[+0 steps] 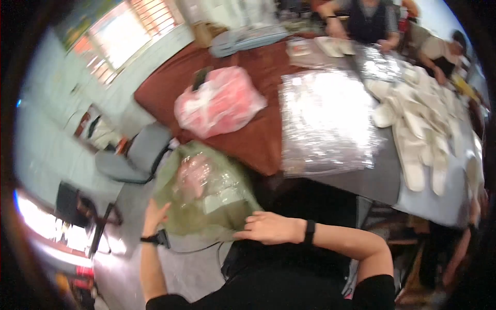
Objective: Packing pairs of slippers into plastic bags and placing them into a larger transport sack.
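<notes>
I'm watching the head view w/ both hands working a greenish see-through plastic bag (206,194), which is hanging off the near edge of the table (258,139), over the floor and in front of the person's dark lap.

L hand (154,217) is sitting at the bag's lower left edge, fingers (156,207) pointing up and loosely curled, touching the plastic; I'm seeing contact, but whether it's actually pinching the film I can't tell, pic is blurred there. A dark watch (157,238) is riding on that wrist.

R hand (267,227) is lying across the bag's lower right corner, palm down, fingers (251,223) close together, nearly straight, tips pressing into or gripping the bag's edge. Looks like it's holding the plastic, narrow spread. A black band (309,232) is wrapping that wrist.

Inside the bag sth pinkish is showing through, details too blurred.

On the table, well apart from the hands: a pink-white plastic bag (219,101) on the reddish cloth, a shiny silver sheet (325,121) beside it, and a heap of white slipper-like pieces (418,124) further right. Other people are working at the far end. A grey chair (137,155) is standing left of the table.
</notes>
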The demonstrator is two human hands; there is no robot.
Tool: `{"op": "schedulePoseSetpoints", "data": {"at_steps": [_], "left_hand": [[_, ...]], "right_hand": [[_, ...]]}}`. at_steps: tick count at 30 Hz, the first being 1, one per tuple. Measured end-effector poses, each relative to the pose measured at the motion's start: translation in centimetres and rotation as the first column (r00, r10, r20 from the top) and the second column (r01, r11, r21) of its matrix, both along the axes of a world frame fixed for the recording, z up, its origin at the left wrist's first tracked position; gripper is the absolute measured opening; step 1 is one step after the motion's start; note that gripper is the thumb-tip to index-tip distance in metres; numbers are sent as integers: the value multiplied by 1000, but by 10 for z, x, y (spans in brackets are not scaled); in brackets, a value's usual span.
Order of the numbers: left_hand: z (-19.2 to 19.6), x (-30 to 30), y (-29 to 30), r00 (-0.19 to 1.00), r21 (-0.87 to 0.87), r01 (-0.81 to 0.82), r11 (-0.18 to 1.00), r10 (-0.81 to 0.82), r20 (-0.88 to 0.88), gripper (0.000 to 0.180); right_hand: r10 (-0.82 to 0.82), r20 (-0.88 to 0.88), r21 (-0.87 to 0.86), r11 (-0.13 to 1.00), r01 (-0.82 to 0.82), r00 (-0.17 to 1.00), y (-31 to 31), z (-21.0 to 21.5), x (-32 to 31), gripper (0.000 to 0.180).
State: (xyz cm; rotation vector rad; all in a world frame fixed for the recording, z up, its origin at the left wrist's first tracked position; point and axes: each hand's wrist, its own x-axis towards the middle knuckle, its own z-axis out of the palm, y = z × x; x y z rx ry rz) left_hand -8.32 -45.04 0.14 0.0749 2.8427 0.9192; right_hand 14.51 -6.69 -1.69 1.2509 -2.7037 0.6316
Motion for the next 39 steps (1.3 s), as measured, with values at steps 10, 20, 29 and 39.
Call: {"op": "schedulePoseSetpoints", "data": {"at_steps": [10, 20, 29, 39], "left_hand": [[135, 99, 274, 380, 50, 911, 409, -786, -487, 62], [89, 122, 453, 171, 560, 828, 13, -958, -231, 83], [57, 106, 472, 50, 40, 999, 35, -870, -491, 80], [-10, 84, 450, -11, -447, 891, 80, -980, -199, 72]], "right_hand": [[-369, -228, -159, 927, 340, 901, 78, 98, 63, 62], [-669, -528, -661, 711, 242, 523, 38, 221, 138, 25], [-509, -145, -389, 818, 424, 849, 129, 252, 200, 53], [-994, 0, -228, -105, 968, -107, 461, 105, 181, 35]]}}
